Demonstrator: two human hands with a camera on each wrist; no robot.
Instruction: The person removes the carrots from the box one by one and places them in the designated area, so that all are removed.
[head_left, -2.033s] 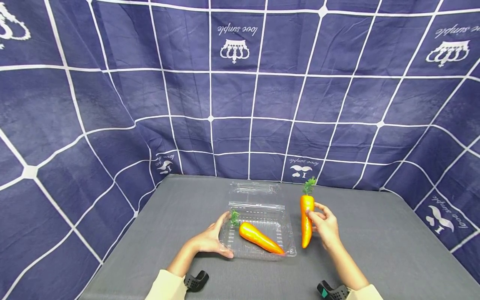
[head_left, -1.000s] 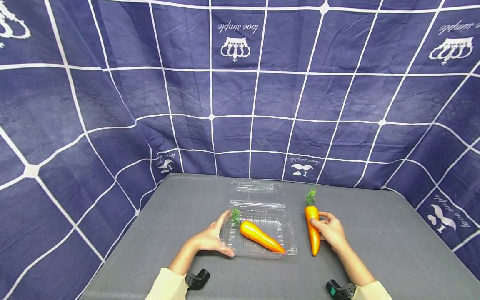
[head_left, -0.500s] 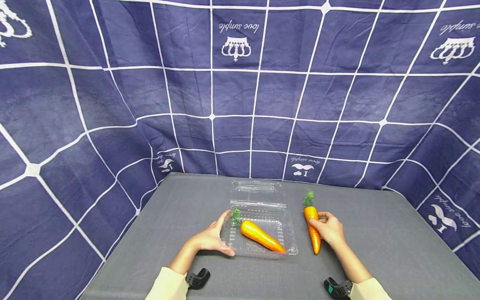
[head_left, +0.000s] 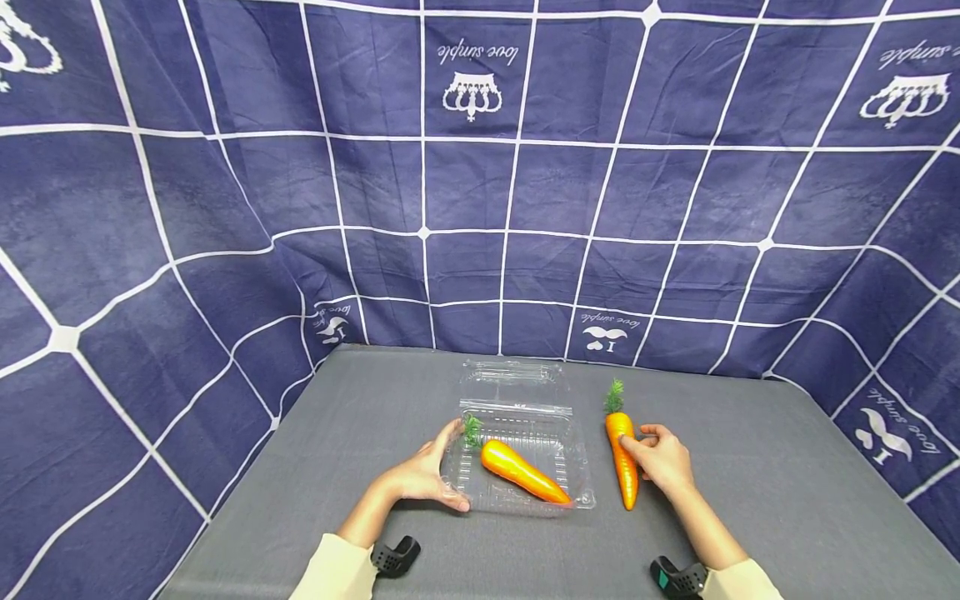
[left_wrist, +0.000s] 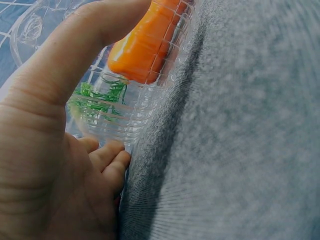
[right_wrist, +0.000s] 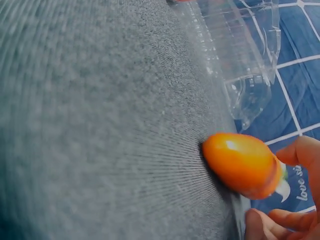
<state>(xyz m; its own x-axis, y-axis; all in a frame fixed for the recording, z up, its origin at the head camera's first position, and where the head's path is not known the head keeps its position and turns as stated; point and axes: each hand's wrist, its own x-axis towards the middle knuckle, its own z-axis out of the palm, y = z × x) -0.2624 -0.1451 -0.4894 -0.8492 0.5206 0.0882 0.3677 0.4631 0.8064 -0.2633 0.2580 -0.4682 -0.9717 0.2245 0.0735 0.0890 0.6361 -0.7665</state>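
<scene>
A hinged clear plastic container (head_left: 525,422) lies with its lid (head_left: 513,382) spread toward the back. Inside it, one shiny orange carrot (head_left: 521,472) slants, its green top (head_left: 471,431) at the left wall. My left hand (head_left: 420,477) grips the container's left end, thumb at the front corner and fingers along the back-left side. To the right, a second carrot (head_left: 624,471) lies on the grey table, green leaves pointing back. My right hand (head_left: 663,460) is at its right side, thumb touching it; in the right wrist view a gap shows between the fingertips (right_wrist: 256,220) and the carrot.
A grey cloth-covered table (head_left: 780,483) reaches to a blue curtain (head_left: 570,192) with white lines at the back and sides. Black bands (head_left: 396,557) sit on both wrists, below cream sleeves.
My right hand has lowered the second carrot onto the table and shifted slightly right and nearer. The carrot has turned a little, and the fingers have spread from it. The left hand stays put.
</scene>
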